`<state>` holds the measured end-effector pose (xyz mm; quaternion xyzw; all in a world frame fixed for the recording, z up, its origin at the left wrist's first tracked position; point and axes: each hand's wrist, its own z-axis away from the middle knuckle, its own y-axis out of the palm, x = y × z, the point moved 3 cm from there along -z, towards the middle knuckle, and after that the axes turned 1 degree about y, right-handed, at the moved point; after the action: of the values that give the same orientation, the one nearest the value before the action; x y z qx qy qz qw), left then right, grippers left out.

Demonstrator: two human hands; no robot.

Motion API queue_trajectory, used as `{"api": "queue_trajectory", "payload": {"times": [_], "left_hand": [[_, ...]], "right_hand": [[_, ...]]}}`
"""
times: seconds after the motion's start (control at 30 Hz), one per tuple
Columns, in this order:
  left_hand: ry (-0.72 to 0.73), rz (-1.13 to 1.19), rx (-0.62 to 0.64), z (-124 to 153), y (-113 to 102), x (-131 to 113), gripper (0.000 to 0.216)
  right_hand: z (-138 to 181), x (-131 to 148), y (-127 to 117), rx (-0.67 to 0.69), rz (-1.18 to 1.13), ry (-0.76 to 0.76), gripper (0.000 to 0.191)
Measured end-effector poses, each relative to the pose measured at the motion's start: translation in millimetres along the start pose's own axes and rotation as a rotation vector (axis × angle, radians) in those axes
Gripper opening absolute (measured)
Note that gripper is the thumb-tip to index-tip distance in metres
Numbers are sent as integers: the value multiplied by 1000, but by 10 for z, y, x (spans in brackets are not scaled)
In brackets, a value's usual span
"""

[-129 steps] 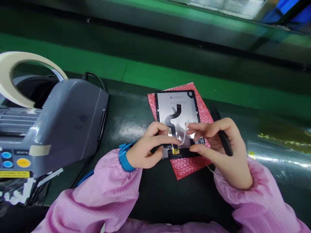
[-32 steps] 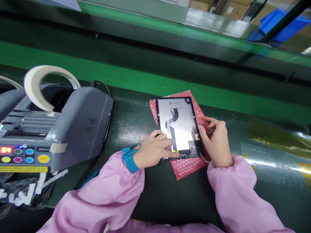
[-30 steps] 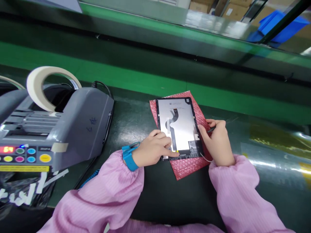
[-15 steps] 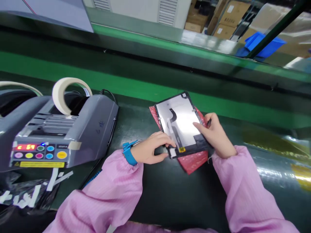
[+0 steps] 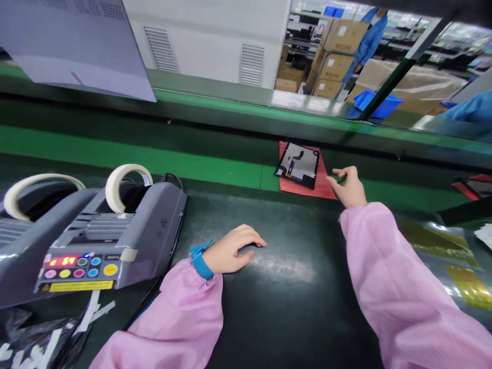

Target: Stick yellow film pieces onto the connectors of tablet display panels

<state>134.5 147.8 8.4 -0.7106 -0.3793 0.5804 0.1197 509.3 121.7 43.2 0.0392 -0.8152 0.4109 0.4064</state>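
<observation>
A display panel (image 5: 298,165) with a silver back and a black flex cable lies on a red bubble-wrap sheet (image 5: 307,185) on the green conveyor belt (image 5: 215,166). My right hand (image 5: 349,188) is stretched out just right of the sheet, touching its edge. Its fingers are loosely curled, and the dark tip of a thin black tool shows between thumb and forefinger. My left hand (image 5: 232,250), with a blue wrist strap (image 5: 199,259), rests palm down and empty on the dark work mat (image 5: 284,287), fingers extended.
A grey tape dispenser machine (image 5: 96,241) with two rolls of tape (image 5: 123,184) and lit buttons stands at the left, with cut tape strips on a black bag below it. Yellow film (image 5: 461,266) lies at the right. A person in blue (image 5: 367,38) stands among cardboard boxes beyond the belt.
The panel and its red sheet moved from the mat in front of me onto the green belt. My left hand let go and dropped to the mat; my right hand reached forward with it.
</observation>
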Motion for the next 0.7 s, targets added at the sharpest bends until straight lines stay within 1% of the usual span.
{"api": "queue_trajectory", "payload": {"times": [0.07, 0.13, 0.23, 0.3, 0.37, 0.4, 0.43, 0.5, 0.6, 0.7], "left_hand": [[4, -13, -7, -6, -21, -9, 31], [8, -39, -8, -18, -38, -27, 30], [6, -122, 9, -58, -39, -61, 31], [8, -211, 13, -109, -15, -88, 32], [30, -294, 30, -190, 45, -123, 33], [49, -325, 45, -243, 92, -145, 33], [71, -348, 64, -304, 150, -169, 34], [120, -368, 98, -449, 298, -228, 35], [183, -360, 158, -704, 595, -329, 37], [241, -341, 230, -959, 955, -432, 38]], "right_hand": [[227, -132, -243, -8, -8, -47, 32], [480, -309, -559, -15, -51, -35, 32], [895, -625, -1093, -16, -211, 107, 38], [1185, -829, -1425, -56, -346, 223, 43], [1468, -1004, -1686, -130, -450, 328, 48], [1599, -1076, -1777, -155, -487, 375, 48], [1720, -1137, -1840, -168, -523, 419, 48], [1926, -1221, -1888, -158, -591, 502, 48], [2128, -1239, -1823, -56, -640, 598, 48], [2198, -1154, -1710, 48, -576, 604, 48]]}}
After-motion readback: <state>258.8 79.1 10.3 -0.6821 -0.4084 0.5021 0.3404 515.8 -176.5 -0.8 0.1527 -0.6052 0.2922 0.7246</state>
